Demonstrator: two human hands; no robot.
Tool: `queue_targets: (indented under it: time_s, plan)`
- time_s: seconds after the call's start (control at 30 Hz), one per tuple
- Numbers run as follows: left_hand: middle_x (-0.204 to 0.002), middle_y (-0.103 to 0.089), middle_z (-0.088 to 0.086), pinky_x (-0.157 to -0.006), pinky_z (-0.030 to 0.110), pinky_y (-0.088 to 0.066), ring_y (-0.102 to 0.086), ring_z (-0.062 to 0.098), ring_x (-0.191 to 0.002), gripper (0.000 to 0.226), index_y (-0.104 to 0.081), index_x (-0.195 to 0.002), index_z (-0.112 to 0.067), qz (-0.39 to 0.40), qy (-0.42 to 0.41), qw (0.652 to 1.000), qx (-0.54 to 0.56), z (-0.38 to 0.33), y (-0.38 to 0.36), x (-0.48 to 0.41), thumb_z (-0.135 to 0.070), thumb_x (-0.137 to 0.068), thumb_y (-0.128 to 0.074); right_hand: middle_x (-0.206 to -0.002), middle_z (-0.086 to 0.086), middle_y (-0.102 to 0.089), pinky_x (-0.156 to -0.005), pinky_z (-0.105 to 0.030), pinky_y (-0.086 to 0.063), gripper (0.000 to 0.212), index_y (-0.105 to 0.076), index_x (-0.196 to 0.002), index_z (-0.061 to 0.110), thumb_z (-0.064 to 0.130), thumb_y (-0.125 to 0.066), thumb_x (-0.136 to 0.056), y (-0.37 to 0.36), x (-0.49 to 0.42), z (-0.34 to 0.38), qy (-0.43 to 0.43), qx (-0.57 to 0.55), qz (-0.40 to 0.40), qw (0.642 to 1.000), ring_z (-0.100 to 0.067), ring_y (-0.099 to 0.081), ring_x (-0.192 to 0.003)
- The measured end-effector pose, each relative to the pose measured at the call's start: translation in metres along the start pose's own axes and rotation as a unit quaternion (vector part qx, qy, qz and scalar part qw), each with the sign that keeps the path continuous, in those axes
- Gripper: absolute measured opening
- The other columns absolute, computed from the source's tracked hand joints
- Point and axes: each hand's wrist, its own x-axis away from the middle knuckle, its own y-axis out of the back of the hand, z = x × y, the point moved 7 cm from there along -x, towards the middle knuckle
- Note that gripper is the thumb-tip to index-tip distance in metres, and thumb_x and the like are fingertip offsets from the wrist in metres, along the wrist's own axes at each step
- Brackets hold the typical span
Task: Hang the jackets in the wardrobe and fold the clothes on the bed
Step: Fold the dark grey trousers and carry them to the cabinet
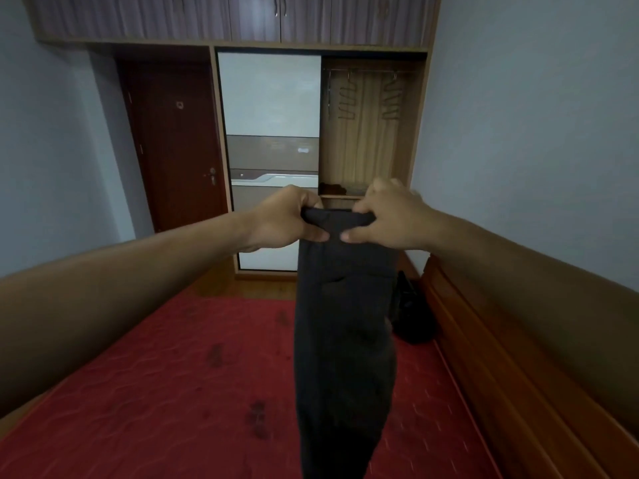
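- Left hand (288, 217) and right hand (387, 216) each gripped the trousers' (345, 323) top edge, held up over the bed (173, 392).
- Trousers hung straight above the bed.
- Best lowered flat, edges kept aligned, before folding.

A home bedroom. A bed (173, 392) with a red cover and a wooden frame (484, 357) fills the foreground. Past its far edge stands a built-in wardrobe (366, 150) with a white sliding door (269, 98), an open bay holding a rail (370, 72) and hangers (392, 102), and cupboards (256, 19) above. A dark red room door (176, 143) stands left of it.
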Motion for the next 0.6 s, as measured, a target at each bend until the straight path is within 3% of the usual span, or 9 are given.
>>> queue_targets:
  time_s: [0.03,0.1,0.2,0.33,0.4,0.47,0.53,0.6]
  plan:
    - [-0.075,-0.064,-0.004,-0.065,0.02,-0.048,-0.061,0.003,-0.07,0.017,-0.065,-0.079,-0.014,-0.003,-0.006,1.0,-0.004,0.003,0.005,-0.001,-0.004,-0.081,-0.079,-0.126,0.0,-0.045,-0.098,-0.046,-0.037,0.044,-0.071,-0.112,0.034,0.068,-0.065,-0.084,-0.005,0.001,-0.012,-0.015,0.05,0.034,0.998,-0.023,-0.041,-0.121]
    - [-0.075,-0.062,-0.003,-0.068,0.025,-0.049,-0.06,0.007,-0.071,0.018,-0.064,-0.077,-0.012,-0.014,-0.016,1.0,-0.002,0.009,0.016,-0.002,-0.002,-0.082,-0.078,-0.133,0.002,-0.051,-0.106,-0.049,-0.04,0.047,-0.073,-0.112,0.027,0.065,-0.068,-0.084,-0.013,0.005,-0.037,-0.051,0.017,0.106,0.993,-0.023,-0.046,-0.124]
    - [-0.075,-0.062,0.002,-0.068,0.029,-0.049,-0.06,0.011,-0.072,0.018,-0.061,-0.079,-0.009,-0.021,-0.022,0.999,-0.009,0.021,0.029,-0.003,0.001,-0.084,-0.076,-0.103,0.003,-0.073,-0.095,-0.043,-0.054,0.032,-0.078,-0.101,0.019,0.045,-0.08,-0.082,-0.015,0.01,-0.058,-0.078,-0.109,0.145,0.98,-0.02,-0.067,-0.102]
    - [-0.088,-0.068,0.007,-0.074,0.043,-0.056,-0.067,0.021,-0.081,0.024,-0.058,-0.093,-0.014,-0.027,-0.023,0.999,-0.039,0.028,0.044,-0.005,0.002,-0.085,-0.073,-0.095,-0.001,-0.077,-0.088,-0.044,-0.061,0.022,-0.078,-0.098,0.016,0.025,-0.086,-0.079,-0.003,0.006,-0.054,-0.063,-0.246,0.065,0.965,-0.019,-0.073,-0.092]
    - [-0.101,-0.069,0.012,-0.078,0.046,-0.058,-0.07,0.027,-0.087,0.046,-0.051,-0.116,-0.021,-0.01,-0.014,0.998,-0.059,0.024,0.051,-0.005,0.002,-0.083,-0.074,-0.099,-0.004,-0.075,-0.083,-0.042,-0.062,0.021,-0.074,-0.097,0.017,0.017,-0.085,-0.08,0.004,0.005,-0.045,-0.039,-0.288,0.017,0.957,-0.021,-0.072,-0.093]
    - [-0.109,-0.067,0.011,-0.078,0.039,-0.058,-0.069,0.025,-0.089,0.077,-0.037,-0.142,-0.032,0.026,-0.004,0.993,-0.115,0.013,0.056,-0.003,-0.003,-0.083,-0.075,-0.102,-0.002,-0.07,-0.074,-0.036,-0.06,0.027,-0.067,-0.1,0.02,0.01,-0.083,-0.081,0.013,0.005,-0.032,-0.001,-0.315,-0.031,0.948,-0.016,-0.07,-0.092]
    - [-0.123,-0.064,0.005,-0.086,0.032,-0.051,-0.065,0.019,-0.099,0.087,-0.024,-0.153,-0.037,0.049,0.006,0.971,-0.235,-0.003,0.055,-0.001,-0.018,-0.086,-0.075,-0.098,0.003,-0.066,-0.063,-0.021,-0.053,0.041,-0.058,-0.112,0.022,0.006,-0.081,-0.082,0.02,0.005,-0.017,0.031,-0.343,-0.069,0.936,-0.001,-0.067,-0.078]
    - [-0.139,-0.057,-0.001,-0.107,0.043,-0.037,-0.056,0.022,-0.122,0.09,-0.021,-0.155,-0.037,0.034,-0.025,0.94,-0.34,-0.028,0.045,-0.004,-0.043,-0.083,-0.075,-0.095,-0.001,-0.065,-0.058,-0.021,-0.053,0.052,-0.05,-0.119,0.025,0.006,-0.081,-0.082,0.023,0.005,-0.002,0.051,-0.353,-0.101,0.929,-0.002,-0.066,-0.071]
